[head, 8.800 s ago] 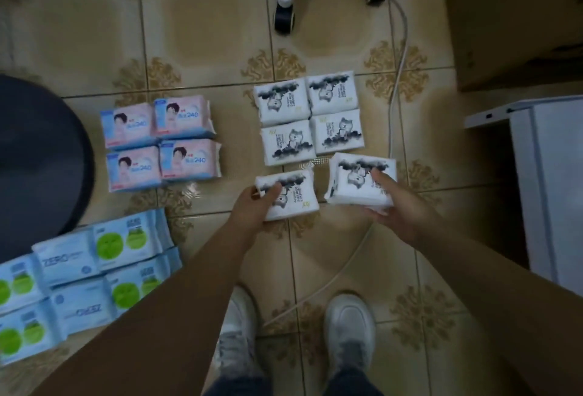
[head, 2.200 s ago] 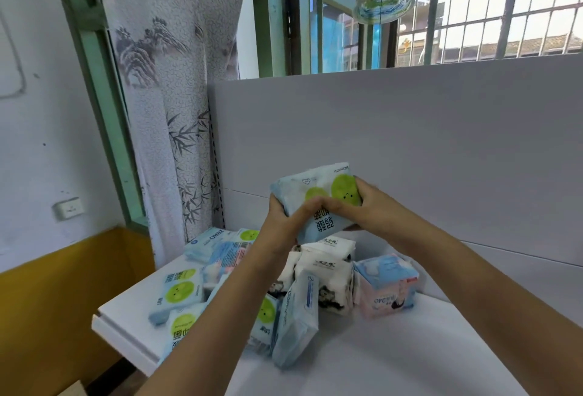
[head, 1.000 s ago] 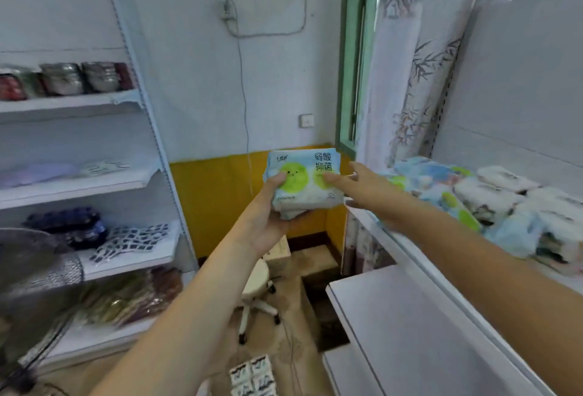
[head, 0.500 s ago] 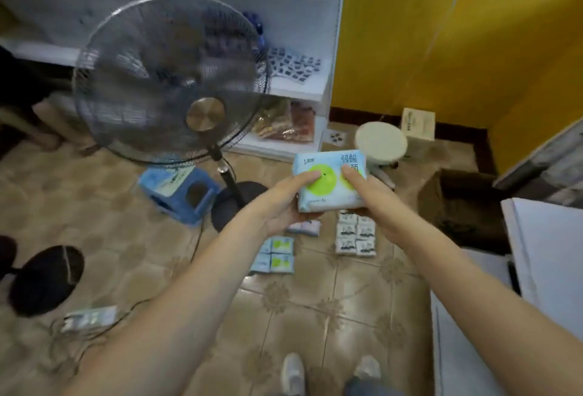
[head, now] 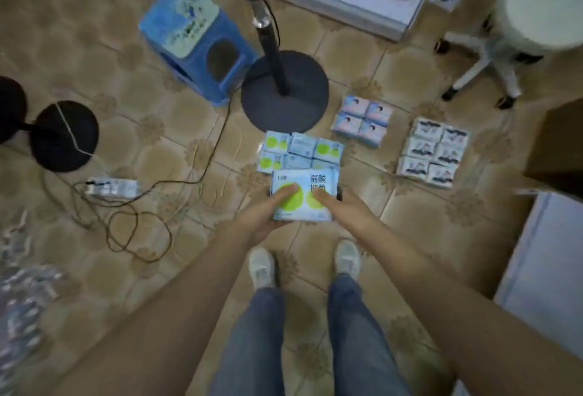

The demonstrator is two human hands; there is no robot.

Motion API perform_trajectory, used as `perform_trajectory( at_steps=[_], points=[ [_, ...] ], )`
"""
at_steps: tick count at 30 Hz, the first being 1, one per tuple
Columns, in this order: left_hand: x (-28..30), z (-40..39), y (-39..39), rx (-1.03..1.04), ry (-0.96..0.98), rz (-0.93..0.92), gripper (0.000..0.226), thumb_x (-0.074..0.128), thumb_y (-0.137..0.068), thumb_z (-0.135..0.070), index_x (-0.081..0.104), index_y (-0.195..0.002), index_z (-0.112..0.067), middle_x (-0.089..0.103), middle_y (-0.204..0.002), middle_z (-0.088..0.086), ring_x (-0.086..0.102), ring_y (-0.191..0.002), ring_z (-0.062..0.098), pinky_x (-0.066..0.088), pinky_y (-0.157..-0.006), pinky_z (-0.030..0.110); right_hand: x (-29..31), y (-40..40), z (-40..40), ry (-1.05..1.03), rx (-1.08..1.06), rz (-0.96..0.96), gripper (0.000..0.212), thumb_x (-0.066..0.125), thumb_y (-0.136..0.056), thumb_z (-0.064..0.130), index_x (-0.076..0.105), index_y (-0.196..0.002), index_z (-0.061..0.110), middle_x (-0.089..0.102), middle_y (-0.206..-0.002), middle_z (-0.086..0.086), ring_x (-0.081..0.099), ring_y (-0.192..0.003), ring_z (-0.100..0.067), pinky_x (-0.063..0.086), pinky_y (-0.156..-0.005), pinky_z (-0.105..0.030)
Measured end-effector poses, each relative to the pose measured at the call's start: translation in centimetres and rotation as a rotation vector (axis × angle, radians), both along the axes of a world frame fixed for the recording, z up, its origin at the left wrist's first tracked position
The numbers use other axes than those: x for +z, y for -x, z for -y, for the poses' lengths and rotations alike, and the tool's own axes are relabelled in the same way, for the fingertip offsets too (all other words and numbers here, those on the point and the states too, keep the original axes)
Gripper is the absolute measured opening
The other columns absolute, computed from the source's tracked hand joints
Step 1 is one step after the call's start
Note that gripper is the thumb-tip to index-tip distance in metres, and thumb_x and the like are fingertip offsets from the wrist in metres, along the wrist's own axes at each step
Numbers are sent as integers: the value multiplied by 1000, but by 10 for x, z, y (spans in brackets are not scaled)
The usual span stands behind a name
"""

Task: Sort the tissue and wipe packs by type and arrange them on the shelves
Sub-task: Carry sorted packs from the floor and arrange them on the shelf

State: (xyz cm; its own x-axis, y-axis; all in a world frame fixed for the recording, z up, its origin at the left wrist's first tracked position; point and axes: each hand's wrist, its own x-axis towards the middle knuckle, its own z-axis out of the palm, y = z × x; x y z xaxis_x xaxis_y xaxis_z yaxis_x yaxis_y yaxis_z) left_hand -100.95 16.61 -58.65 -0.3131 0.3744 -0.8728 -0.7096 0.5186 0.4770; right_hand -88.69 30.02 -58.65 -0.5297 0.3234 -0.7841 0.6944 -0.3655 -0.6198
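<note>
I hold a light-blue wipe pack with green circles [head: 318, 182] in both hands above the tiled floor. My left hand [head: 266, 209] grips its left side, my right hand [head: 342, 208] its right side. Just beyond it on the floor lies a group of matching blue-and-green wipe packs [head: 299, 151]. To their right sit a block of pink-and-blue tissue packs [head: 362, 119] and a block of white packs with dark prints [head: 432, 151].
A standing fan's round base [head: 284, 91] and pole rise just behind the blue packs, beside a blue plastic stool [head: 195, 45]. Cables and a power strip [head: 112, 187] trail left. A white rolling stool [head: 517, 26], cardboard box [head: 558, 146] and white shelf edge [head: 542, 285] stand right.
I have turned from the shelf and its pile of packs towards the floor. Both hands still hold the blue-and-green pack, which has come lower, close over the matching group.
</note>
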Motion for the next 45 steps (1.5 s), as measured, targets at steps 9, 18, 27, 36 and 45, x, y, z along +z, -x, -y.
perform_trajectory(
  at_steps=[9, 18, 27, 36, 45],
  points=[
    [-231, 86, 87, -158, 92, -76, 38, 68, -94, -34, 60, -129, -20, 74, -117, 3, 71, -107, 21, 59, -83, 33, -223, 76, 96, 56, -52, 174, 57, 66, -91, 47, 48, -138, 20, 64, -126, 1, 65, -109, -20, 52, -97, -39],
    [-449, 131, 158, -422, 9, -184, 56, 70, -84, -54, 67, -126, -18, 74, -118, 4, 72, -107, 23, 57, -94, 42, -446, 138, 171, 56, -225, 212, 47, 64, -85, 50, 62, -125, 25, 69, -119, -2, 66, -106, -21, 51, -101, -43],
    [-589, 123, 161, -287, 90, -306, 33, 66, -97, -29, 65, -125, -12, 71, -117, 7, 69, -102, 19, 57, -84, 27, -580, 172, 154, -259, -61, 235, 35, 53, -101, 30, 59, -130, 10, 65, -126, -12, 58, -117, -28, 43, -92, -30],
    [-560, 89, 201, -707, 330, -501, 52, 65, -96, -34, 54, -135, -2, 60, -135, 18, 58, -124, 33, 47, -102, 36, -550, 173, 125, -280, 141, 375, 45, 42, -105, 37, 55, -130, 2, 59, -130, -21, 53, -124, -36, 40, -96, -33],
    [-387, 55, 159, -1063, 444, -668, 68, 55, -96, -51, 41, -146, -6, 47, -143, 24, 44, -135, 38, 35, -112, 39, -345, 134, 58, -453, 127, 387, 51, 41, -106, 38, 45, -141, 1, 51, -142, -21, 47, -131, -35, 37, -99, -32]
  ],
)
